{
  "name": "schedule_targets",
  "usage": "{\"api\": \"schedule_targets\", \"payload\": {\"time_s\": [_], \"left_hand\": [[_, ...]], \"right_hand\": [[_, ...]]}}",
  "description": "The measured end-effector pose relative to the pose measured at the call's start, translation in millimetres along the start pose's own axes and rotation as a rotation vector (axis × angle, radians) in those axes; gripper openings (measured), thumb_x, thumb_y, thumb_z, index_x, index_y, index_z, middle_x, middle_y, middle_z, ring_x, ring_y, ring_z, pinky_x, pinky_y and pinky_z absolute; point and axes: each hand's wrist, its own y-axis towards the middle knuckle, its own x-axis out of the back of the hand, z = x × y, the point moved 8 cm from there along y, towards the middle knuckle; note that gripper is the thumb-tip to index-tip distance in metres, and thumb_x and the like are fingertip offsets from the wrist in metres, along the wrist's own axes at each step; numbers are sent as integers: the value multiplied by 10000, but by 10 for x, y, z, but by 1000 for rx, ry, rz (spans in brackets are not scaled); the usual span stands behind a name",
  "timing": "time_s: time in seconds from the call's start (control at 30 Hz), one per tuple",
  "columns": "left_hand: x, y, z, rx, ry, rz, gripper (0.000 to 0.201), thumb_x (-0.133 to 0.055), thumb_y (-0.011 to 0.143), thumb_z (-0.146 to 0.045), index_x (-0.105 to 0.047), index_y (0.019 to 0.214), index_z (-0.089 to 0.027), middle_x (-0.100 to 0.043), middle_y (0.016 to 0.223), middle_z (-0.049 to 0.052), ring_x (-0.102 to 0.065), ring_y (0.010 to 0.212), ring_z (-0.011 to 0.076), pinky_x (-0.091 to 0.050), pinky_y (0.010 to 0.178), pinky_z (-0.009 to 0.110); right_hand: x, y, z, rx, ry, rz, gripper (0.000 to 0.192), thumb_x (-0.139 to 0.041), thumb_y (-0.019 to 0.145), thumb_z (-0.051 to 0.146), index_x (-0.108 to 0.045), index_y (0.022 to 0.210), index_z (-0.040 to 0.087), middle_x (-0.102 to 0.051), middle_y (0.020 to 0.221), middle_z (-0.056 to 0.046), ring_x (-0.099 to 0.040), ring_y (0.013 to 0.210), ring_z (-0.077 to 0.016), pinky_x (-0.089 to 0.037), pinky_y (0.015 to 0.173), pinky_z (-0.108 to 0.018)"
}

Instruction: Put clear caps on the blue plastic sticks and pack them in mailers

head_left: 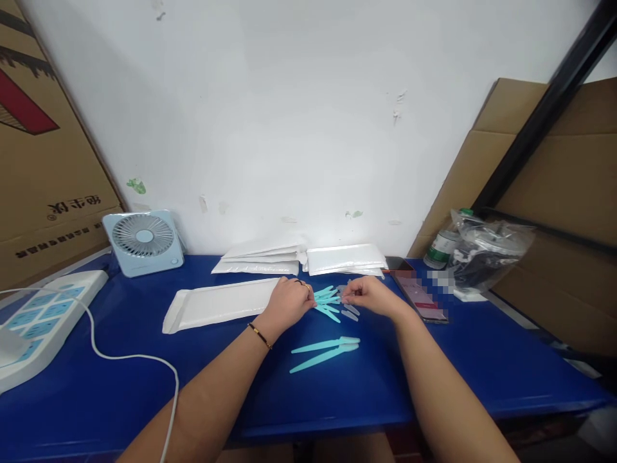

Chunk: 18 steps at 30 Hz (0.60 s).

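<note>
My left hand [288, 301] rests on the blue table [385, 386], fingers closed on a small bunch of teal plastic razor-like sticks [328, 299]. My right hand [370, 296] pinches a small clear plastic cap [343, 290] just right of that bunch. A few more clear caps [350, 313] lie between the hands. Two teal sticks [326, 351] lie loose on the table nearer to me. A white padded envelope [219, 305] lies flat to the left of my left hand.
Stacks of white padded envelopes [301, 258] lie by the wall. At left stand a small light-blue fan [143, 242] and a white device [38, 321] with a white cable [130, 357]. At right are a phone [418, 296], a bottle [442, 247] and a clear bag [486, 251]. Cardboard flanks both sides.
</note>
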Motion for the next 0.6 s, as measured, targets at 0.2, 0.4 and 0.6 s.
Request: {"api": "schedule_targets", "payload": {"time_s": [0.2, 0.4, 0.6], "left_hand": [[54, -53, -40, -7, -77, -35, 375, -628, 729, -542, -634, 930, -225, -660, 925, 23, -567, 899, 200, -352, 752, 303], [-220, -213, -413, -179, -160, 286, 231, -650, 703, -446, -656, 765, -224, -673, 754, -4, -589, 691, 153, -355, 582, 252], [-207, -137, -267, -66, -91, 170, 124, -545, 760, -267, -653, 744, -208, -684, 777, 20, -590, 673, 160, -378, 595, 258]], "right_hand": [[257, 20, -225, -50, -144, -248, 411, -686, 658, 464, -702, 921, 149, -591, 620, -13, -464, 529, -122, -339, 483, -235], [306, -11, -137, -29, -196, -260, 288, -614, 736, 383, -706, 891, 159, -611, 662, -26, -479, 555, -124, -359, 516, -243], [-32, -76, 18, -35, 46, 165, 362, -677, 684, 446, -707, 891, 151, -654, 733, -43, -542, 597, -136, -403, 530, -234]]}}
